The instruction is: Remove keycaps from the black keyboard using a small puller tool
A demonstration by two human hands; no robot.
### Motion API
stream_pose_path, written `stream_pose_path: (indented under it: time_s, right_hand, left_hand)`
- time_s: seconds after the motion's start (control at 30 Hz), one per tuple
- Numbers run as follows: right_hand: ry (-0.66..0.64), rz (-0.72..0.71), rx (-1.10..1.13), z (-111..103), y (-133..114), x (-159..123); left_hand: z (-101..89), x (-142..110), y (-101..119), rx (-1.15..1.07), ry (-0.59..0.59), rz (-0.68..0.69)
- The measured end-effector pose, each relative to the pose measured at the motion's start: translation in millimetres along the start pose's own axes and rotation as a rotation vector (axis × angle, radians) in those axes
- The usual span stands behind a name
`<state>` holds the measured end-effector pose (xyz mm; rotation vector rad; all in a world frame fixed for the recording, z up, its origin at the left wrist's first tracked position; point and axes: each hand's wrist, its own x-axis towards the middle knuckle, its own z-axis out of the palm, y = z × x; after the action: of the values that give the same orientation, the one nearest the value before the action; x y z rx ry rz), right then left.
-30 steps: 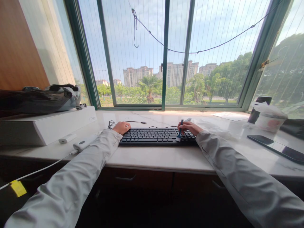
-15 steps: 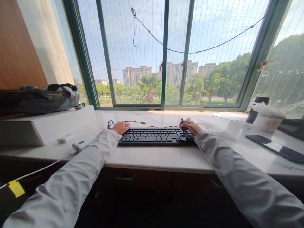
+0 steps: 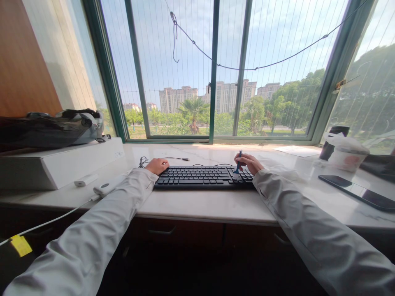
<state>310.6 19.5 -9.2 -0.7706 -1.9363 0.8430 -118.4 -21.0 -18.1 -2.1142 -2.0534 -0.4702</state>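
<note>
A black keyboard (image 3: 197, 177) lies flat on the white marble-patterned counter. At its left end, my left hand (image 3: 158, 165) is closed on the upper corner, fingers curled and partly hidden. My right hand (image 3: 249, 163) pinches a small blue brush (image 3: 238, 165) by its handle above the number pad. The brush is tilted, its splayed tip up and its white bristles down on the keys near the arrow-key area. Whether the bristles press between the keys is too small to tell.
A white box (image 3: 61, 162) with a dark bag (image 3: 49, 127) on it stands left. White devices (image 3: 105, 188) and a cable lie nearby. At right are a phone (image 3: 358, 190), a plastic-wrapped cup (image 3: 347, 154) and a dark bottle (image 3: 327, 150). A black cable (image 3: 185, 159) lies behind the keyboard.
The brush has tilted, its top leaning to the right and its bristles shifting slightly left and up over the keys. My left hand and the keyboard have stayed put.
</note>
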Motion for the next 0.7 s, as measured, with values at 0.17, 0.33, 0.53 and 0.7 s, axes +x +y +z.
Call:
stream_pose_path:
  time_s: [0.17,0.33,0.53,0.7]
  right_hand:
    - [-0.035,0.045,-0.114,-1,6,0]
    - [0.071,0.040,-0.241,-3,5,-2]
    - [0.200,-0.030,-0.350,-3,0,-4]
    - [0.220,-0.059,-0.414,-2,-5,-6]
  left_hand:
    - [-1.7,-1,2,0.006,-0.003,-0.012]
    - [-2.7,-1,3,0.035,-0.013,-0.005]
    - [-1.9,-1,2,0.035,-0.019,-0.011]
    - [-0.3,1,0,0.031,-0.011,-0.008]
